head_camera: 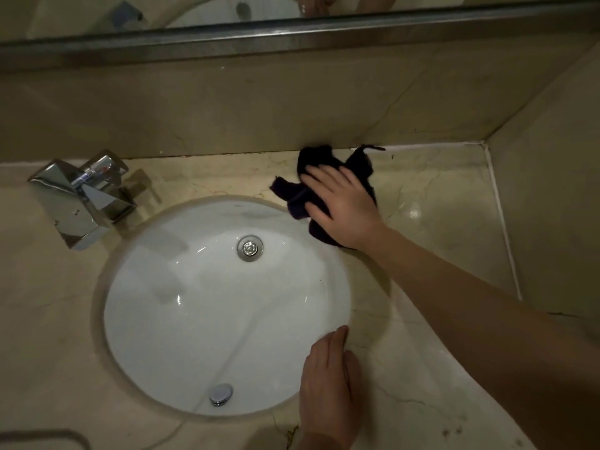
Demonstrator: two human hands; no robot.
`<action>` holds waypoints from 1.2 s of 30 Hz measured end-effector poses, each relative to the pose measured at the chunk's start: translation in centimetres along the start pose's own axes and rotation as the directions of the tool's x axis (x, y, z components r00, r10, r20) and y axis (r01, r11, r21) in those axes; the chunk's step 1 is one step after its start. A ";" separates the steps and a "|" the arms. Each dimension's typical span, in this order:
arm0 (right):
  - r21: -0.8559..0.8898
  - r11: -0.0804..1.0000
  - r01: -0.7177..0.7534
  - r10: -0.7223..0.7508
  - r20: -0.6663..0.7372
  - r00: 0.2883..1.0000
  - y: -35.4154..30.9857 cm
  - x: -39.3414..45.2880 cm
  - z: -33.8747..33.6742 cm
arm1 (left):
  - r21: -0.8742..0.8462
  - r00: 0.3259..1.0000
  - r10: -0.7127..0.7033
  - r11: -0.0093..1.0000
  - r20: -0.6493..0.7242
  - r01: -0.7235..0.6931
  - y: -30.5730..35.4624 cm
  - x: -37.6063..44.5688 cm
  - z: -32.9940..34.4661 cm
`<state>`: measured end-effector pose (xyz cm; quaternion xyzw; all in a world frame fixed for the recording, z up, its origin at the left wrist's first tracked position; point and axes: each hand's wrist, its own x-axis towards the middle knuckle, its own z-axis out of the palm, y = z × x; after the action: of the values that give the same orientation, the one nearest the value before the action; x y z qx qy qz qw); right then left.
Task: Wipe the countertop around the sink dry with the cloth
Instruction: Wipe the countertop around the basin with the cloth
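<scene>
Nearest, the left hand point(328, 381) was laid flat-fingered at the sink point(136, 319) rim; the dark cloth point(328, 177) was pressed against the countertop's point(431, 196) back edge under the right hand's point(344, 206) spread fingers

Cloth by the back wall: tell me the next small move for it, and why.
Probably slide the dark cloth leftward along the strip of countertop between the sink rim and the back wall, toward the faucet. The right hand already presses it flat there with straight fingers; the left hand only rests on the front edge.
</scene>
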<state>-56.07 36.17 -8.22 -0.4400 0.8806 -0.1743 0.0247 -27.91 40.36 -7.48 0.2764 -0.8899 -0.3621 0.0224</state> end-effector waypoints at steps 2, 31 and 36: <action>-0.010 0.990 -0.144 0.143 -0.048 0.989 2.4 -2.2 -1.0 | -0.009 1.000 -0.006 1.000 -0.014 0.006 -0.1 0.0 0.2; 0.232 0.961 0.154 -0.166 0.034 0.985 -12.7 11.4 5.5 | 0.110 0.983 0.159 0.983 -0.092 -0.149 -7.5 -0.7 -4.1; 0.454 0.891 -0.006 -0.137 0.282 0.950 -14.0 4.4 3.1 | 0.041 0.998 -0.036 0.998 -0.059 0.039 -7.3 -1.0 -3.9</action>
<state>-47.43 24.12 -6.08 -0.4735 0.7864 -0.3033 0.2558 -22.69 34.17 -9.24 0.3040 -0.8909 -0.3356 0.0359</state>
